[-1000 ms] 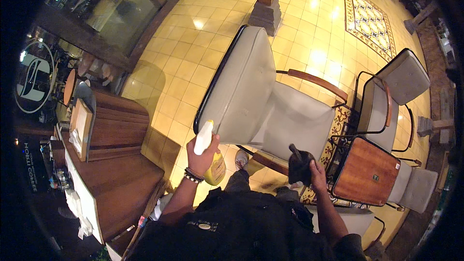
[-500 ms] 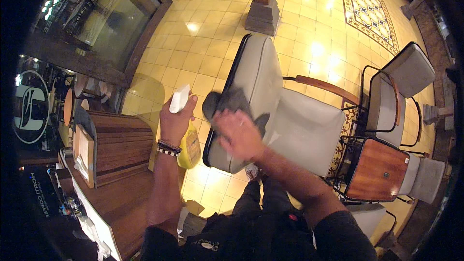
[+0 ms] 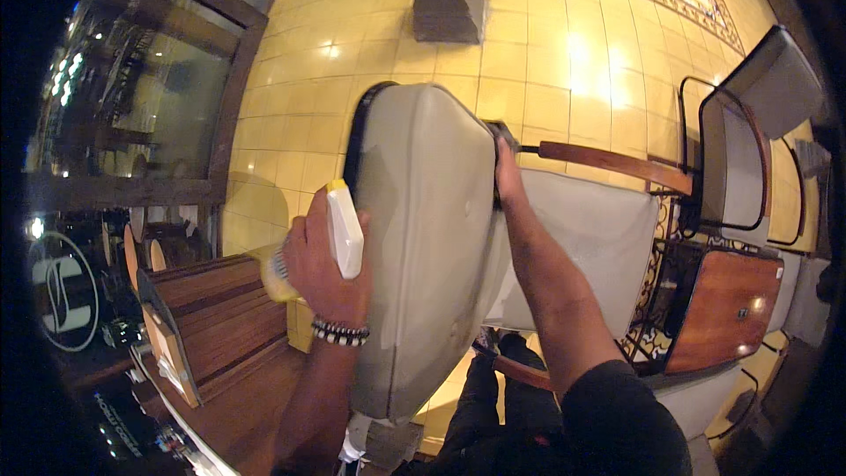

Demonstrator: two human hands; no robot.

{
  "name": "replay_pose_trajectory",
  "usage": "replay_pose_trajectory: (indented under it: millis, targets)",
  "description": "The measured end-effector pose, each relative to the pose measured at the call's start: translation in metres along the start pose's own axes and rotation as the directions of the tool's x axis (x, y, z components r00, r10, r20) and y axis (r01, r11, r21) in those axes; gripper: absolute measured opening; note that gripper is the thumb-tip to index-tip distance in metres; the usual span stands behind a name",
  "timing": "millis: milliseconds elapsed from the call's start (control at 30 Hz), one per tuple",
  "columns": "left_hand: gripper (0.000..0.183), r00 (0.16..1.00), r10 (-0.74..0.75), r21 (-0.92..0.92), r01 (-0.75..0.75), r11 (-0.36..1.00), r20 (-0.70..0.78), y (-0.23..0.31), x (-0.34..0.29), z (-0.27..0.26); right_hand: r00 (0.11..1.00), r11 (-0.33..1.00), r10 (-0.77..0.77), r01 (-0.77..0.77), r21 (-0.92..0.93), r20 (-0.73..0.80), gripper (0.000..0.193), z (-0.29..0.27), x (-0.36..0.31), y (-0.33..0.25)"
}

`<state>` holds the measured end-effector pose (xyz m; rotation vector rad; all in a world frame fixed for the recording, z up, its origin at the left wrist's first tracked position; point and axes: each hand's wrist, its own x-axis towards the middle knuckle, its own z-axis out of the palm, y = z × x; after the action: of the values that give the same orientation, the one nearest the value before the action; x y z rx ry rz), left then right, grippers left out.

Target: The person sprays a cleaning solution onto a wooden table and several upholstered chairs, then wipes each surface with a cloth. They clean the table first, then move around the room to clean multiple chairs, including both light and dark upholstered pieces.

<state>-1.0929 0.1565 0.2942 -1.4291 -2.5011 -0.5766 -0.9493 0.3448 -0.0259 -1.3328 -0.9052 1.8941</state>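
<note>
A yellow spray bottle with a white trigger head is in my left hand, fingers wrapped round its neck. That hand is at the left edge of the padded beige backrest of an armchair; whether it touches the pad I cannot tell. My right hand is on the seat side of the backrest, near the wooden armrest. Against the pad there, a bit of dark grey cloth shows at my fingers. Most of the right fingers are hidden behind the backrest's edge.
A slatted brown wooden table or bench stands at my left, below a glass-panelled door. A wood-topped table and another armchair are at the right. A stone post base rises from the yellow tiled floor beyond the backrest.
My right hand has gone from the backrest's top and back over to its seat side with the cloth. The backrest looks larger and closer. My left hand has turned the spray bottle beside it.
</note>
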Motion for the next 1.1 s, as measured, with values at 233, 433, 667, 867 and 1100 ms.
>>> replay_pose_trajectory:
  millis: [233,433,667,867,1100]
  targets:
    - [0.052,0.996,0.080,0.134,-0.075,0.988,-0.030,-0.003,0.000,0.008,0.914,0.909,0.369,-0.316,0.273,-0.168,0.071,-0.020,-0.143,0.102]
    - [0.050,0.944,0.275,-0.031,-0.285,0.958,-0.182,-0.009,0.010,0.015,0.576,0.320,-0.492,0.817,-0.480,0.652,0.071,0.076,-0.276,-0.095]
    - [0.043,0.961,0.244,0.005,-0.246,0.969,-0.130,-0.017,-0.001,0.016,0.951,0.976,0.176,-0.202,-0.079,-0.254,0.066,-0.011,-0.151,0.098]
    - [0.057,0.973,0.200,-0.005,-0.202,0.979,-0.117,-0.014,0.001,0.011,0.958,0.962,0.242,-0.257,-0.089,-0.152,0.069,0.030,-0.337,0.092]
    - [0.058,0.953,0.260,0.025,-0.260,0.965,-0.152,-0.020,0.000,0.010,0.986,0.972,-0.088,0.053,-0.227,-0.144,0.060,0.027,-0.353,0.109]
